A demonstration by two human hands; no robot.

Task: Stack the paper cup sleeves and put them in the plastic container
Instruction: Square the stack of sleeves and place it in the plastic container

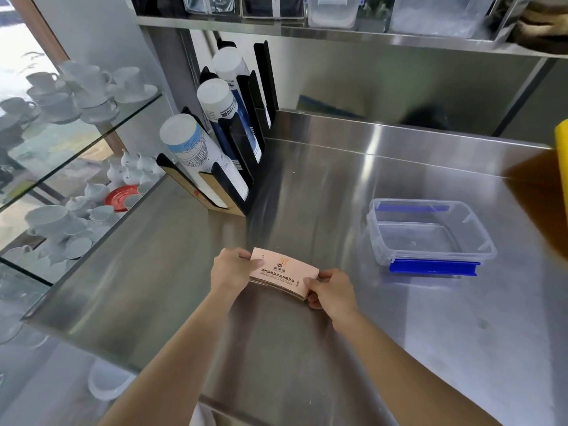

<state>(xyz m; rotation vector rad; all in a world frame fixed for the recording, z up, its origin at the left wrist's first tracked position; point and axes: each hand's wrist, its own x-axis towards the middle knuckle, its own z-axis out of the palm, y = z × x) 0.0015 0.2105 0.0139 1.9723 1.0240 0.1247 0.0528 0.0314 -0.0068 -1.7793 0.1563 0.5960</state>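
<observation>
Both hands pinch the stack of sleeves (281,273) by its ends, left hand (231,269) and right hand (330,291); the open plastic container (430,238) lies rightward, nearer the right hand.

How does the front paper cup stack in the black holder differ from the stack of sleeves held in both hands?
The tall white paper cup stack with pale blue print leans tilted in the black holder; the flat stack of pink paper cup sleeves lies level. The cups are round and nested; the sleeves are flattened, curved strips. Nobody touches the cups; the left hand and right hand pinch the sleeves' ends. Both are printed paper.
</observation>
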